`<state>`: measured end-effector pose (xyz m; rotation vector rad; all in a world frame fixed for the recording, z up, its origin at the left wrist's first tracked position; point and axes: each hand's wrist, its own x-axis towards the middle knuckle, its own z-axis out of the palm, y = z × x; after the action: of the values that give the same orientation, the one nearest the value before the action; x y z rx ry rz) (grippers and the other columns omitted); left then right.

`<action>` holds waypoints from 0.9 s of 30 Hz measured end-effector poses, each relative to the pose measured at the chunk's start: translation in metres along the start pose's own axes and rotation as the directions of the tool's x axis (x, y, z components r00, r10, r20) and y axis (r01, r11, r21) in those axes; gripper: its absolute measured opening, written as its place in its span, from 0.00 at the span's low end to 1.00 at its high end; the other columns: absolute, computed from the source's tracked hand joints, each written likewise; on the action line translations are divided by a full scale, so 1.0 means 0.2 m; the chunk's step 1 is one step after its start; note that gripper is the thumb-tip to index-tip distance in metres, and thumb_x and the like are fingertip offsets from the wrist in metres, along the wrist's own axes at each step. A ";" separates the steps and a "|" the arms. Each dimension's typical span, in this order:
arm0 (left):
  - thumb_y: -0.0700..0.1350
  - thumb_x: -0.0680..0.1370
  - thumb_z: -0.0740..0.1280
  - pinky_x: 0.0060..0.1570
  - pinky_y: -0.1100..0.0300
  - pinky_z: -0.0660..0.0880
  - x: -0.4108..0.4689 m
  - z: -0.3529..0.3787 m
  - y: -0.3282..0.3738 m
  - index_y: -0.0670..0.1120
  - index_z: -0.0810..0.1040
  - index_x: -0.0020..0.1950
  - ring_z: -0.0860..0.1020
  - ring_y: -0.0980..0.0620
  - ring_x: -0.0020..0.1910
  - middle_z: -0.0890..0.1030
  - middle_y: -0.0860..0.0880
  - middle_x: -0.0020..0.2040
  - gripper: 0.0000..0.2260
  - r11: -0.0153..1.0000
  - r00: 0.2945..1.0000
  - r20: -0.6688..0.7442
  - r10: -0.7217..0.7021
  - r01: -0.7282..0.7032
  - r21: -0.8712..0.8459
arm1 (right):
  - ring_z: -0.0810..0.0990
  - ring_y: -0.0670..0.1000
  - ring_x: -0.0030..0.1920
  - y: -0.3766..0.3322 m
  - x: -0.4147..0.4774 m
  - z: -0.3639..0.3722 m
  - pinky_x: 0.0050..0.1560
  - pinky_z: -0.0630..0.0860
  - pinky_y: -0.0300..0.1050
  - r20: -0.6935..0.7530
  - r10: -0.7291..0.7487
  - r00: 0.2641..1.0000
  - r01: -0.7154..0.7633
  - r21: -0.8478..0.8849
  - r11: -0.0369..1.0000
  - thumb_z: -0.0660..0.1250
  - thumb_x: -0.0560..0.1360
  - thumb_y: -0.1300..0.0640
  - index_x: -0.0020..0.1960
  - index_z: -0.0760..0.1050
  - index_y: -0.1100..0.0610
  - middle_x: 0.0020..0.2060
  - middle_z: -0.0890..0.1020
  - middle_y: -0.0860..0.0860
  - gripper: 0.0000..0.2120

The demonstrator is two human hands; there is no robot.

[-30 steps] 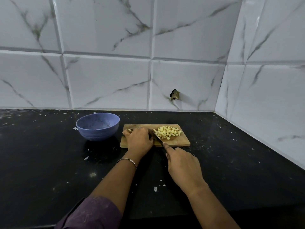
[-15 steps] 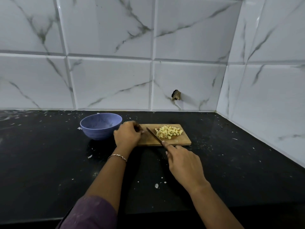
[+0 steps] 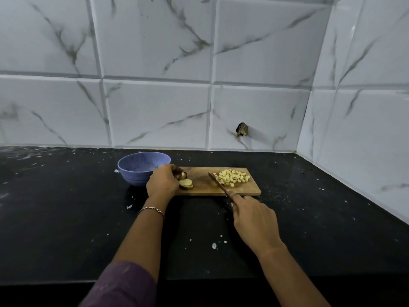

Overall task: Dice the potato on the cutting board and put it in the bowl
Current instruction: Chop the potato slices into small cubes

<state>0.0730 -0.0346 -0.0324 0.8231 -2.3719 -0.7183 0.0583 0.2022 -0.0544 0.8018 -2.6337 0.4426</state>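
Dicing step, nearly done; bowl (image 3: 141, 171) looks empty.
Left hand (image 3: 162, 183) grips last potato slices (image 3: 186, 184) at board (image 3: 203, 185) left end; right hand (image 3: 254, 220) holds knife (image 3: 218, 183) beside diced pile (image 3: 232, 178). Next: steady slices, cut, then transfer.

Both arms reach forward, the left hand (image 3: 162, 183) knuckles-up with fingers curled down onto a potato piece (image 3: 182, 175), a thin bracelet (image 3: 152, 209) at its wrist and a purple sleeve (image 3: 124, 284) above, the right hand (image 3: 254, 220) nearer, gripping a knife (image 3: 218, 182) with forefinger stretched along its back.
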 end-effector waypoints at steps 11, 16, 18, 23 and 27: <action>0.53 0.77 0.67 0.50 0.54 0.75 -0.03 0.00 0.03 0.49 0.81 0.58 0.79 0.44 0.56 0.82 0.46 0.55 0.13 0.970 0.994 0.023 0.106 -0.109 0.215 | 0.74 0.44 0.40 -0.01 0.00 0.01 0.38 0.67 0.38 -0.009 -0.012 1.000 0.012 0.006 1.000 0.52 0.85 0.48 0.78 0.58 0.41 0.47 0.75 0.44 0.22; 0.61 0.74 0.68 0.50 0.54 0.74 -0.04 0.03 0.04 0.48 0.79 0.60 0.79 0.45 0.57 0.81 0.47 0.57 0.21 0.940 0.991 0.014 0.133 -0.131 0.314 | 0.74 0.44 0.41 -0.01 0.01 0.01 0.41 0.71 0.38 0.002 -0.011 1.000 0.011 0.011 1.000 0.51 0.85 0.48 0.78 0.58 0.41 0.47 0.75 0.43 0.21; 0.61 0.74 0.68 0.49 0.55 0.74 -0.04 0.04 0.05 0.49 0.78 0.61 0.79 0.45 0.57 0.81 0.47 0.57 0.22 0.930 0.990 0.004 0.143 -0.136 0.343 | 0.74 0.44 0.42 -0.01 0.01 0.01 0.41 0.72 0.38 0.003 -0.012 1.000 0.012 0.013 1.000 0.51 0.85 0.48 0.78 0.58 0.41 0.47 0.75 0.43 0.21; 0.59 0.74 0.67 0.43 0.56 0.72 -0.04 0.05 0.06 0.49 0.80 0.58 0.80 0.46 0.52 0.81 0.47 0.54 0.19 0.926 0.989 -0.012 0.148 -0.134 0.353 | 0.74 0.43 0.41 -0.01 0.01 0.02 0.40 0.71 0.38 -0.002 -0.011 1.000 0.011 0.016 1.000 0.52 0.85 0.47 0.78 0.58 0.40 0.46 0.75 0.43 0.21; 0.58 0.73 0.66 0.41 0.56 0.73 -0.03 0.06 0.06 0.48 0.82 0.53 0.81 0.46 0.48 0.81 0.47 0.52 0.17 0.924 0.986 -0.019 0.163 -0.146 0.355 | 0.74 0.43 0.42 -0.01 0.01 0.01 0.40 0.69 0.38 0.002 -0.019 1.000 0.019 0.017 1.000 0.51 0.85 0.47 0.78 0.58 0.41 0.47 0.75 0.43 0.21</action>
<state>0.0652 -0.0179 -0.0352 0.7713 -2.5244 -0.2058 0.0576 0.1994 -0.0563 0.8326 -2.6253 0.4591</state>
